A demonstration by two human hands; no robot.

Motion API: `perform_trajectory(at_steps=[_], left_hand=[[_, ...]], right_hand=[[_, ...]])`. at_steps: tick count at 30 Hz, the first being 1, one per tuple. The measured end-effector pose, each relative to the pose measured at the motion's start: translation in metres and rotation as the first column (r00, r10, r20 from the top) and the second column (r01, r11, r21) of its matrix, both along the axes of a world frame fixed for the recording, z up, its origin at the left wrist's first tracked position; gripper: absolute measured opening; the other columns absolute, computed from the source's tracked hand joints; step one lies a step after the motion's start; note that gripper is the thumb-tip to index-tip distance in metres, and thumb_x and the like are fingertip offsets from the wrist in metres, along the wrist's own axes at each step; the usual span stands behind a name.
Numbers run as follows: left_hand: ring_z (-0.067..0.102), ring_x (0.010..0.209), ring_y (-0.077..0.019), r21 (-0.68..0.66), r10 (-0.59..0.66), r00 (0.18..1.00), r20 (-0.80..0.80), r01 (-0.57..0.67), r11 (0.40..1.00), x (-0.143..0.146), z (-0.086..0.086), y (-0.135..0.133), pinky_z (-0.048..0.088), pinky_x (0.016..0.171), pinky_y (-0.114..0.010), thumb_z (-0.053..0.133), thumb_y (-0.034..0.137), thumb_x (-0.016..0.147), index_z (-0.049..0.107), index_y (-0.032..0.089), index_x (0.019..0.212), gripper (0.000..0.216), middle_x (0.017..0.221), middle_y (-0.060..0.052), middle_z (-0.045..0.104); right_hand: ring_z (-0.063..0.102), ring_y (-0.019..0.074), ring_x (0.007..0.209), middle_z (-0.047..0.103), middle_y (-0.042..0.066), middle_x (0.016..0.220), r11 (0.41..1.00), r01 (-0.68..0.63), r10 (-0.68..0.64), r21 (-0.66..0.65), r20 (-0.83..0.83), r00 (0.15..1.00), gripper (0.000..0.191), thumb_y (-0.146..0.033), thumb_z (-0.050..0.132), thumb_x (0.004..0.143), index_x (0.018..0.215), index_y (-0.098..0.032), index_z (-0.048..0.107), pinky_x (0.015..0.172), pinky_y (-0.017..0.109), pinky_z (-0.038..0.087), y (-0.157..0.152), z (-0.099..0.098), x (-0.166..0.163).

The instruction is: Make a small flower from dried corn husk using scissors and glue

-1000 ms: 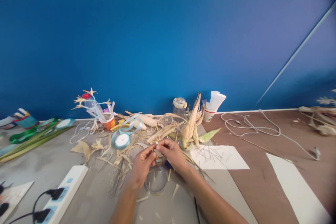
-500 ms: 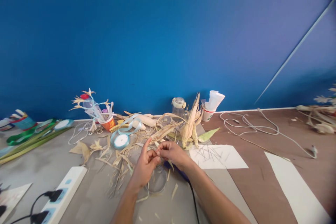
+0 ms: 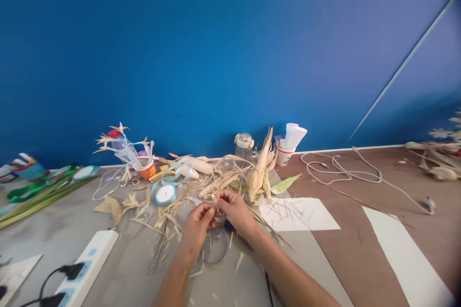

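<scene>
My left hand (image 3: 196, 228) and my right hand (image 3: 236, 212) meet above the littered middle of the table, fingertips pinched close together. Between them is something small, thin and pale, mostly hidden by the fingers, so its kind is unclear. Dry corn husk scraps (image 3: 169, 223) lie scattered left of my hands, and more dried husks (image 3: 223, 181) are heaped just beyond. Under my wrists sits a clear ring-shaped object (image 3: 218, 249). A roll of light blue ribbon (image 3: 166, 195) rests to the left, its loose end curling behind it.
Thin dark sticks lie on white paper (image 3: 317, 220) at the right. A husk bundle (image 3: 260, 177), a lidded jar (image 3: 245, 147) and a paper cup (image 3: 285, 156) line the back. White cable (image 3: 345, 172) coils at right. A power strip (image 3: 88, 266) with plugs occupies the near left.
The left hand's raised fingers have curled down into a pinch. My right hand has shifted slightly up and left, its fingertips staying against the left ones. The view has moved a little.
</scene>
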State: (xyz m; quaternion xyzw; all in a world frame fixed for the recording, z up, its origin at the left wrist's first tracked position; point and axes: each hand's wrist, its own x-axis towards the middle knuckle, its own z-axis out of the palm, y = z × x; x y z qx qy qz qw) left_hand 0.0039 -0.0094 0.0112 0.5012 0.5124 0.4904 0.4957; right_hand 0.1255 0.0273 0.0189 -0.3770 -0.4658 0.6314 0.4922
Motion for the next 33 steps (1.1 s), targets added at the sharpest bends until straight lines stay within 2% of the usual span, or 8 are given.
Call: perform_trajectory(at_steps=[7, 13, 17, 20, 23, 28, 30, 33], left_hand=[[0.042, 0.05, -0.0097, -0.019, -0.028, 0.999, 0.025, 0.028, 0.999, -0.004, -0.005, 0.001, 0.034, 0.052, -0.023, 0.058, 0.043, 0.075, 0.054, 0.016, 0.064, 0.03, 0.055, 0.003, 0.049], [0.041, 0.051, -0.0095, -0.027, -0.014, 0.999, 0.037, 0.015, 1.0, -0.004, -0.003, 0.001, 0.033, 0.053, -0.023, 0.06, 0.041, 0.074, 0.054, 0.016, 0.063, 0.028, 0.056, 0.003, 0.05], [0.042, 0.053, -0.0094, -0.006, 0.051, 0.991, 0.125, -0.051, 0.999, -0.006, -0.005, 0.002, 0.032, 0.053, -0.023, 0.061, 0.04, 0.074, 0.055, 0.016, 0.065, 0.026, 0.058, 0.002, 0.05], [0.041, 0.053, -0.0086, -0.014, 0.062, 0.975, 0.212, -0.06, 0.998, -0.006, -0.006, 0.003, 0.032, 0.053, -0.022, 0.062, 0.038, 0.074, 0.057, 0.015, 0.067, 0.024, 0.057, 0.003, 0.048], [0.041, 0.052, -0.0073, -0.048, 0.092, 0.923, 0.373, -0.079, 0.996, -0.004, -0.004, 0.003, 0.033, 0.053, -0.021, 0.066, 0.034, 0.072, 0.056, 0.015, 0.066, 0.022, 0.059, 0.003, 0.049], [0.043, 0.052, -0.0057, -0.072, 0.132, 0.767, 0.628, -0.112, 0.991, -0.003, 0.002, 0.003, 0.038, 0.055, -0.02, 0.071, 0.024, 0.068, 0.056, 0.016, 0.068, 0.017, 0.065, 0.004, 0.052], [0.043, 0.053, -0.0055, -0.069, 0.126, 0.735, 0.666, -0.108, 0.992, -0.004, 0.003, 0.004, 0.039, 0.055, -0.02, 0.07, 0.022, 0.068, 0.055, 0.016, 0.068, 0.016, 0.065, 0.004, 0.053], [0.046, 0.055, -0.0059, -0.102, 0.106, 0.725, 0.68, -0.05, 0.994, -0.005, 0.003, 0.004, 0.04, 0.056, -0.019, 0.07, 0.02, 0.069, 0.055, 0.016, 0.067, 0.015, 0.063, 0.003, 0.053]], right_hand=[[0.037, 0.0066, 0.046, 0.051, -0.005, 0.053, 0.986, -0.166, 0.167, -0.017, 0.046, 0.985, 0.016, -0.027, 0.062, 0.065, 0.076, -0.015, 0.063, 0.048, 0.021, 0.028, -0.001, 0.002, 0.005], [0.035, 0.0065, 0.045, 0.045, -0.007, 0.047, 0.998, -0.054, 0.051, 0.022, 0.124, 0.991, 0.015, -0.028, 0.061, 0.067, 0.063, -0.014, 0.061, 0.046, 0.021, 0.027, 0.001, 0.0, 0.006], [0.036, 0.0065, 0.045, 0.049, -0.006, 0.05, 0.992, -0.127, 0.122, 0.027, 0.124, 0.985, 0.013, -0.025, 0.061, 0.066, 0.072, -0.014, 0.065, 0.047, 0.02, 0.028, 0.001, 0.004, 0.007], [0.038, 0.0069, 0.047, 0.052, -0.005, 0.054, 0.987, -0.146, 0.135, 0.062, 0.158, 0.978, 0.009, -0.023, 0.059, 0.067, 0.069, -0.015, 0.063, 0.048, 0.021, 0.03, -0.001, 0.006, 0.007], [0.039, 0.0074, 0.049, 0.05, -0.005, 0.054, 0.988, -0.111, 0.092, 0.104, 0.17, 0.981, 0.008, -0.023, 0.058, 0.07, 0.066, -0.016, 0.059, 0.048, 0.02, 0.03, -0.002, 0.002, 0.004], [0.036, 0.0064, 0.046, 0.044, -0.006, 0.051, 0.991, -0.1, 0.093, 0.09, 0.079, 0.993, 0.019, -0.031, 0.061, 0.071, 0.063, -0.017, 0.052, 0.047, 0.02, 0.03, -0.003, -0.007, -0.002], [0.039, 0.0066, 0.049, 0.048, -0.006, 0.057, 0.989, -0.113, 0.112, 0.094, 0.013, 0.994, 0.017, -0.031, 0.065, 0.068, 0.072, -0.017, 0.057, 0.05, 0.02, 0.032, -0.003, -0.007, -0.003], [0.043, 0.0073, 0.054, 0.053, -0.004, 0.066, 0.976, -0.18, 0.187, 0.126, -0.044, 0.981, 0.031, -0.029, 0.067, 0.066, 0.095, -0.019, 0.062, 0.053, 0.021, 0.034, -0.003, -0.006, -0.003]])
